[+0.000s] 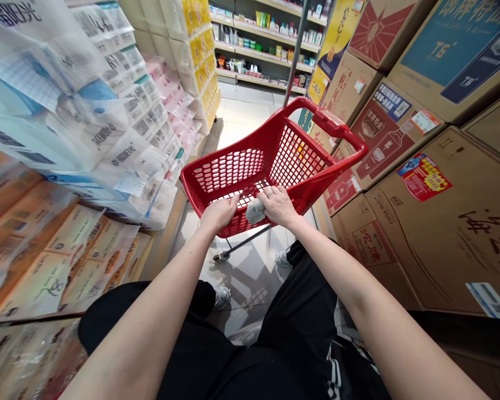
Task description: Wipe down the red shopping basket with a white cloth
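Cartons [437, 222] are stacked to the right, wrapped packs [108, 111] to the left. Between them stands the red cart [264, 158]. At its near edge, the left hand's [220, 214] grip is curled on it, fingertips hidden, so how tightly is unclear; the right hand's [280, 205] grip is closed on a grey cloth [255, 211].

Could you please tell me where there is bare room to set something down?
Bare floor shows beyond the red cart, between it, the yellow packs and the far shelves. The cart's near side is crowded by the left hand, right hand and grey cloth; stacked cartons crowd the right side.
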Demonstrator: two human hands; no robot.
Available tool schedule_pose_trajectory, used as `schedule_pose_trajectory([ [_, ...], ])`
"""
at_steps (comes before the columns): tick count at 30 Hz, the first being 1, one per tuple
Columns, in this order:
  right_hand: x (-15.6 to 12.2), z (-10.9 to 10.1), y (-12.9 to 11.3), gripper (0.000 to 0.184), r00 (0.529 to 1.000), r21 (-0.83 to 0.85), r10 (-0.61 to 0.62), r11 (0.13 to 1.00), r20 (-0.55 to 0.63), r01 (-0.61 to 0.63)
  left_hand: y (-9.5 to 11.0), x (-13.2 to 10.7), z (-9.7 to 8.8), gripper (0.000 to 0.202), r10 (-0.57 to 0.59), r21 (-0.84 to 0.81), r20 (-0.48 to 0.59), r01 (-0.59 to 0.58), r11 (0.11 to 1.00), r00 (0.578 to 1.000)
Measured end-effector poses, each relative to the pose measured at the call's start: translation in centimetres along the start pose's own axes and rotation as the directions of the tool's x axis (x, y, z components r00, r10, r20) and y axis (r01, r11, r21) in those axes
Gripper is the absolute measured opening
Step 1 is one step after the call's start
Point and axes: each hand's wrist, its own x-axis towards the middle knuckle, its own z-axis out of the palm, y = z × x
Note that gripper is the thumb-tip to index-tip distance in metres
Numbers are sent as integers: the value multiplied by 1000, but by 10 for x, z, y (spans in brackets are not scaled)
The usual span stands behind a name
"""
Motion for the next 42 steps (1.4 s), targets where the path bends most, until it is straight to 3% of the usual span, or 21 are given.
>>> schedule_pose_trajectory([
  [5,-3,-7,17,31,990,27,-133,991,46,132,1,-1,-2,85,10,-8,13,-10,1000,1000],
  [9,-8,-14,32,52,973,103,-222,971,68,215,2,0,0,86,35,-19,1,-35,999,999],
  [11,-12,-13,34,54,980,147,-198,971,35,191,2,0,2,87,42,-25,-5,-42,999,999],
  [17,-11,-2,29,35,998,350,-22,936,-52,38,2,2,4,87,40,-29,-16,-41,999,999],
  [24,-5,-7,50,34,998,508,-25,860,-51,48,2,2,1,85,39,-51,-16,-40,998,999],
  [27,-8,-12,53,26,996,467,-84,880,-28,87,2,2,3,86,34,-56,-18,-35,998,999],
  [29,-10,-13,49,30,993,381,-117,918,2,107,2,3,4,86,29,-53,-18,-30,998,999],
  [34,-10,-5,32,23,998,91,-47,995,29,44,1,5,5,86,25,-44,-22,-26,999,999],
  [42,-9,8,22,25,1000,53,21,998,-12,-21,1,5,5,84,25,-22,-28,-25,999,999],
])
